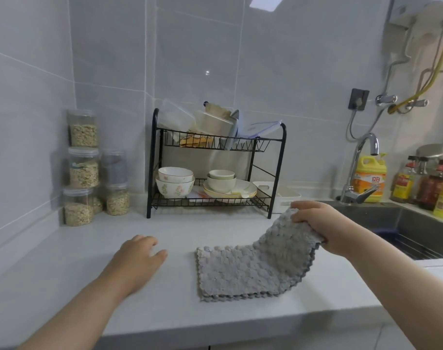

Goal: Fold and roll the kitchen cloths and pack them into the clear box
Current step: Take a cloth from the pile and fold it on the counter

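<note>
Right hand (324,228) pinches grey cloth (240,271); left hand (137,261) relaxed, empty; yellow bottle (370,178) label perhaps reads 立白.

A black dish rack (215,144) of bowls (175,184) stands beyond the right hand (321,226). Stacked grain jars (83,170) stand beyond the left hand (139,261).

Our left hand (137,258) reaches forward, palm down, fingers relaxed. Our raised right hand (316,226) pinches an edge of the grey nubbly cloth (240,271).
</note>
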Demonstrator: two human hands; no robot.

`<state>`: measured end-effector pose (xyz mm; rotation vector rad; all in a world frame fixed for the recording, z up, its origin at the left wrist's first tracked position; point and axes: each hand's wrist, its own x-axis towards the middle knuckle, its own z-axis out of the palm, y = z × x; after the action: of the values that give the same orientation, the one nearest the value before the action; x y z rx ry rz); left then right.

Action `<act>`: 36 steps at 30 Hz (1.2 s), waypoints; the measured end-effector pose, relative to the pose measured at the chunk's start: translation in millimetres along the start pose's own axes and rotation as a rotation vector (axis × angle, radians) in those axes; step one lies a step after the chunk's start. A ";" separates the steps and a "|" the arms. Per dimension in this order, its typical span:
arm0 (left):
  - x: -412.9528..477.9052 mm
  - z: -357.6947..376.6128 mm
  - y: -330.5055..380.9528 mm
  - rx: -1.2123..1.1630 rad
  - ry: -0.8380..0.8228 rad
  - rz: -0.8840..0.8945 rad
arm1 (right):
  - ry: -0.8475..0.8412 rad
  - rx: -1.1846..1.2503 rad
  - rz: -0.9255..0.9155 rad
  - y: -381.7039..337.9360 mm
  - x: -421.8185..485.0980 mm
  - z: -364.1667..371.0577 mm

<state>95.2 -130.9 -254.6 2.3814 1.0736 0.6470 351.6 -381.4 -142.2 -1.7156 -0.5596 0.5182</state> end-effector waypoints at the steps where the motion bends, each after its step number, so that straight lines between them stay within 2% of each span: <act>1: 0.0 0.7 -2.9 -0.075 0.026 -0.032 | 0.004 -0.073 -0.025 -4.2 -1.2 10.2; 3: 1.0 1.6 -3.7 -0.145 0.056 -0.049 | -0.001 -0.234 -0.067 -8.8 -3.4 32.9; 10: 2.4 -1.5 -6.1 -0.148 0.079 -0.038 | -0.087 -0.669 -0.174 -2.9 -5.2 113.0; 17: 3.4 -2.7 -4.1 -0.120 0.052 -0.046 | -0.156 -0.953 -0.249 2.5 -8.8 167.1; 21: 3.3 -2.1 -4.4 -0.109 0.063 -0.044 | -0.256 -1.110 -0.260 19.8 -13.1 186.0; 24: 3.6 -2.5 -3.5 -0.114 0.068 -0.047 | -0.307 -1.107 -0.239 26.9 -25.8 184.4; 27: 2.5 -3.3 -2.3 -0.125 0.072 -0.046 | -0.337 -0.962 -0.284 21.5 -40.2 174.6; 31: -3.0 -5.6 2.2 -0.213 0.057 0.037 | -0.227 -0.684 -0.329 11.6 -43.6 139.4; 34: -7.8 -3.8 18.4 -0.274 0.015 0.159 | -0.065 -0.792 -0.418 17.6 -30.1 106.1; 36: -11.8 1.9 37.7 -0.255 -0.065 0.234 | -0.044 -0.848 -0.418 28.1 -21.6 94.3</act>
<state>110.7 -163.0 -237.4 2.3024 0.6463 0.7337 279.5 -327.8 -187.8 -2.2823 -1.2591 -0.0084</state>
